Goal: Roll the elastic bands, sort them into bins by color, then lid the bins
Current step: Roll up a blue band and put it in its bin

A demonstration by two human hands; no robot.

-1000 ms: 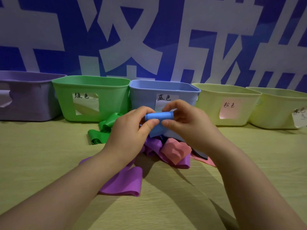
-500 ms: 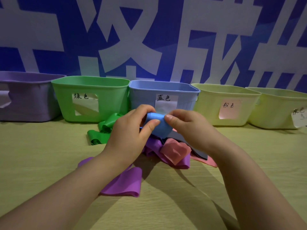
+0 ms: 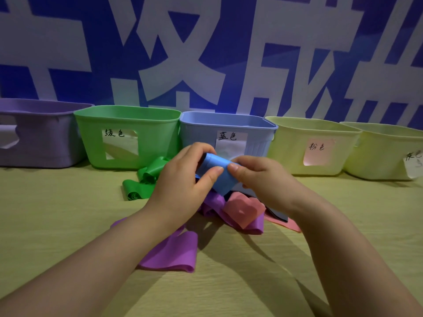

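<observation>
Where the wooden table meets the blue wall, bins stand.

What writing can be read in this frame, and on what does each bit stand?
"绿色": paper label on the green bin.
"蓝色": paper label on the blue bin.
"粉色": pink label on the left yellow bin.
"灰色", likely: label on the right yellow bin, partly cut off at the frame edge.
Purple bin: no legible writing.
Wall: huge white characters, cropped.
</observation>
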